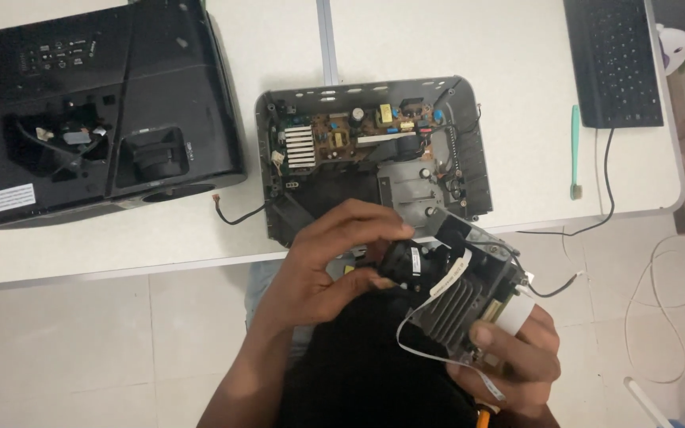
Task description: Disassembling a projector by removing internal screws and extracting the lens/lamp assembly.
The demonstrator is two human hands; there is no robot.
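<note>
I hold a black projector optical module [457, 281] over my lap, with a lens barrel, a finned heatsink and white flat ribbon cables. My right hand [517, 357] grips it from below at the heatsink end. My left hand [334, 261] pinches the round lens barrel [406, 261] with fingers and thumb. On the white table [160, 238] just beyond lies the opened projector base [374, 150], its circuit board and metal fins exposed.
The removed black projector top cover [97, 111] lies at the table's left. A black keyboard [612, 59] sits at the back right, a green tool [575, 150] beside it. Cables [660, 277] trail over the tiled floor on the right.
</note>
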